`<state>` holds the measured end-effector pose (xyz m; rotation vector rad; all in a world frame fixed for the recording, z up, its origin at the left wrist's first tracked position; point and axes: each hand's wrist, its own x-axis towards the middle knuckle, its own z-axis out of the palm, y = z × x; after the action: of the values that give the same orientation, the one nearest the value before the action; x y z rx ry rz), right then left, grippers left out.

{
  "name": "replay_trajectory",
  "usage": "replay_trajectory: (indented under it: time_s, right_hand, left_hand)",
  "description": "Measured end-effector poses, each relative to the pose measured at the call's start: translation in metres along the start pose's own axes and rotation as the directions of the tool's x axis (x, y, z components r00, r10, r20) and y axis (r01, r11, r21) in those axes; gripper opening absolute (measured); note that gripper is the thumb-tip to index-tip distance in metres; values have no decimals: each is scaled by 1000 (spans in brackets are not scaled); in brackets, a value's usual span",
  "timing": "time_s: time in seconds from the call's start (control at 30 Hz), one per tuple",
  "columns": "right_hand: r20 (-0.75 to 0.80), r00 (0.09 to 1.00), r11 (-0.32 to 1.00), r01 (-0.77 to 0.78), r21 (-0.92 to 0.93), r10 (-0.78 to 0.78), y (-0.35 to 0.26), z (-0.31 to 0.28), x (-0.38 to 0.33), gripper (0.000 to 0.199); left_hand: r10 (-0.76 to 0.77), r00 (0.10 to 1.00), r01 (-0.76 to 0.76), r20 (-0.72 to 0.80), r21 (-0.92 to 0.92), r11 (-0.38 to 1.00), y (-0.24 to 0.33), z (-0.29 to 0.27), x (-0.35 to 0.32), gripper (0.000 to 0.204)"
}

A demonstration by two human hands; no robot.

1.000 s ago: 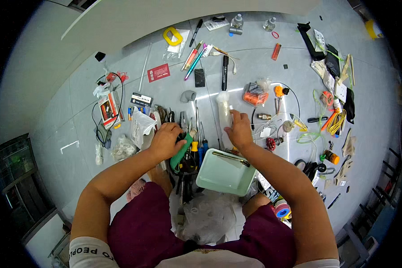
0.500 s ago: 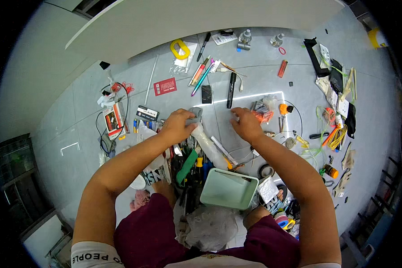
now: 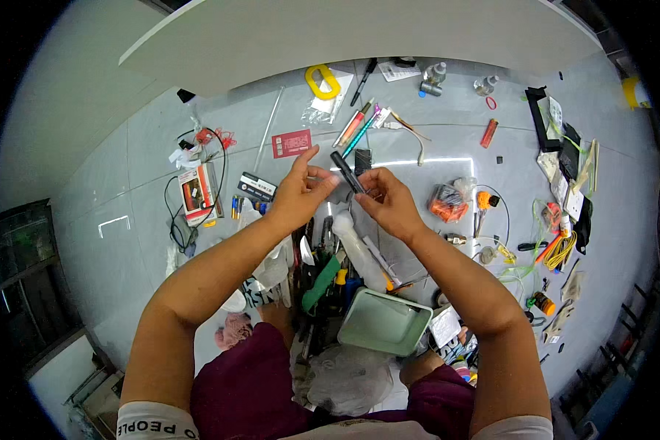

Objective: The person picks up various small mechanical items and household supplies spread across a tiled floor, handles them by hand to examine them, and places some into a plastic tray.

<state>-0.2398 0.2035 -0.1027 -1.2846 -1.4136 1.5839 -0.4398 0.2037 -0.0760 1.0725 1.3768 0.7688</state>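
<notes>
Black stick-shaped tool (image 3: 347,171) sits pinched between both hands, raised over the cluttered floor (image 3: 125,191). Left hand (image 3: 295,192) grips its lower end, fingers partly splayed; right hand (image 3: 386,201) closes around it, hiding that end. Mint tray (image 3: 383,323) lies below, near the lap.

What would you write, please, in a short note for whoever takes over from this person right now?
Left hand: raised above the floor, fingers touching the small black stick-shaped object.
Right hand: grip on the same object's lower end.
Whether the object is one piece or two cannot be told.
Below the hands: a pale green tray near the lap, a green-handled tool and other tools on the grey floor.
Done: the object is lifted from the clutter.
Left: whatever handling it needs; nothing lies in the tray.
</notes>
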Motion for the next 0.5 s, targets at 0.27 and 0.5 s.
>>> replay_trajectory:
  time_s: [0.27, 0.5]
  right_hand:
    - [119, 934, 858, -358, 369, 338, -80, -30, -43, 22]
    - [-52, 857, 744, -414, 524, 513, -90, -38, -113, 25]
  left_hand:
    - [-188, 866, 43, 464, 305, 951, 66, 2, -49, 25]
    - [-413, 502, 672, 760, -42, 739, 69, 67, -100, 43]
